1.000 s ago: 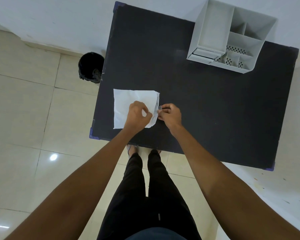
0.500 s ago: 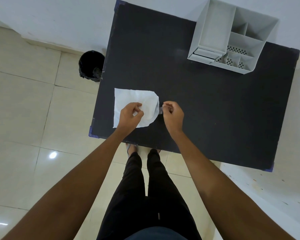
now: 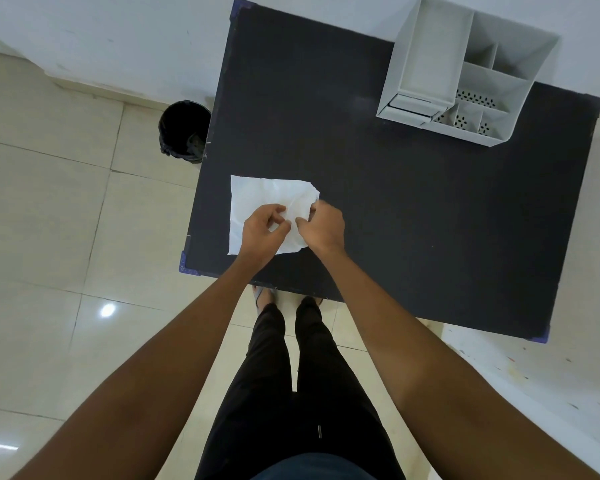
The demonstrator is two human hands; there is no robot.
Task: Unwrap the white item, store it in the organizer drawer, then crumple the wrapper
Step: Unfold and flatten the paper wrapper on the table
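A white paper wrapper [image 3: 257,195] lies flat on the near left part of the black table [image 3: 413,220], with its right side creased and lifted. My left hand [image 3: 260,230] pinches the paper near its middle. My right hand [image 3: 323,226] sits close beside it, fingers curled over the wrapper's right part and thumb tip on the paper. The hands hide the white item. The grey organizer [image 3: 426,60] stands at the far right of the table, its small drawer [image 3: 409,105] at the front left corner looking shut.
A black bin [image 3: 184,131] with a liner stands on the tiled floor just left of the table. The table's near edge runs right under my wrists. My legs and feet show below it.
My right hand has moved left from the wrapper's right edge onto the paper, close to my left hand. The wrapper's right side is more crumpled and folded in.
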